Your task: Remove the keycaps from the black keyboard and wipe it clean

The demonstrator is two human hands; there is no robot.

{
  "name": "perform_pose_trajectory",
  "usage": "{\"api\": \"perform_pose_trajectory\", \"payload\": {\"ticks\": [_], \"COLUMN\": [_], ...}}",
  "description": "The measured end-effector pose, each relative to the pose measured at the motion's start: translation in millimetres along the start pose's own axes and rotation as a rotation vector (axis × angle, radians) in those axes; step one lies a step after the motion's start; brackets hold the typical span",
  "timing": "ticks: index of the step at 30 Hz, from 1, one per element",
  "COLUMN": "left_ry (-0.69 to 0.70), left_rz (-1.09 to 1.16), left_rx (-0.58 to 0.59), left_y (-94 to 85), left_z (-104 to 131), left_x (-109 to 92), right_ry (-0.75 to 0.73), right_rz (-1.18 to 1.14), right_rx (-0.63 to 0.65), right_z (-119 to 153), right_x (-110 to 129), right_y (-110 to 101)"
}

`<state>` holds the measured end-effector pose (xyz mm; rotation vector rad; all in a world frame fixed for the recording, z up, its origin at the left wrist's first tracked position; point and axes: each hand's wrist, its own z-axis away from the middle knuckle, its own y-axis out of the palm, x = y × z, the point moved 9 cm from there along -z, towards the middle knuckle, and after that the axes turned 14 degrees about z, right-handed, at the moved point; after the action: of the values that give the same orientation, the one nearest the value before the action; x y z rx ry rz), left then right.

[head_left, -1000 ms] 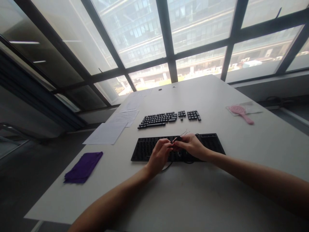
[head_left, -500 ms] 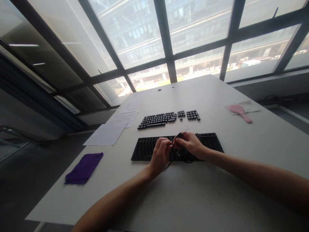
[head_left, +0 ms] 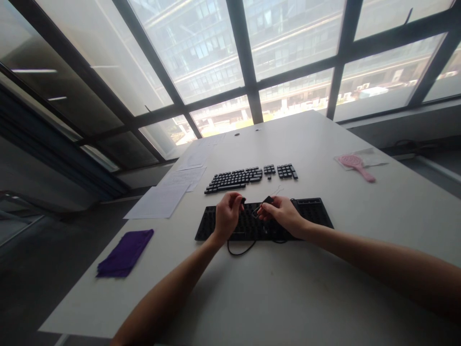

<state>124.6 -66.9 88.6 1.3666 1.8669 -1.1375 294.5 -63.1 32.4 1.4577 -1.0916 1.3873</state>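
A black keyboard (head_left: 208, 223) with most of its keycaps off lies on the white table, a cable loop (head_left: 240, 254) showing at its front edge. Above its left half, my left hand (head_left: 226, 214) pinches a small black keycap (head_left: 243, 200) between thumb and fingers. My right hand (head_left: 285, 214) is closed on a keycap puller (head_left: 267, 200), which has a black handle and thin wire loops at both ends. One wire loop points toward the left hand, apart from the keycap.
Removed keycaps (head_left: 234, 179) lie in keyboard-like groups behind the keyboard. Paper sheets (head_left: 158, 201) and a folded purple cloth (head_left: 126, 253) are at the left. A pink hairbrush (head_left: 356, 163) rests on a clear bag at the right. Windows stand beyond the table.
My left hand has moved left and slightly up, away from the puller, with the keycap now showing in its fingers. The right hand has stayed nearly in place.
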Motion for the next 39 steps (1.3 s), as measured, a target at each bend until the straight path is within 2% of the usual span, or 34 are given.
{"api": "perform_pose_trajectory", "payload": {"ticks": [3,6,10,13,17,23,39], "left_ry": [0.002,0.055,0.118,0.12,0.205,0.239,0.23], "left_rz": [-0.061,-0.203,-0.333,-0.362,-0.505,-0.633,-0.582], "left_rx": [0.042,0.18,0.348,0.378,0.42,0.349,0.329], "left_y": [-2.4,12.7,36.8,42.9,48.5,44.9,39.7], "left_z": [-32,-52,-57,-62,-76,-95,-98], "left_x": [12,25,42,52,56,66,67], "right_ry": [-0.012,-0.003,0.012,0.015,0.021,0.016,0.023], "right_rz": [0.006,0.001,-0.01,-0.01,0.001,0.009,0.014], "right_rx": [0.007,0.01,0.02,0.032,0.039,0.049,0.072], "right_z": [0,0,0,0,0,-1,0], "right_x": [0,0,0,2,4,4,5], "right_y": [0,1,1,2,1,2,2]}}
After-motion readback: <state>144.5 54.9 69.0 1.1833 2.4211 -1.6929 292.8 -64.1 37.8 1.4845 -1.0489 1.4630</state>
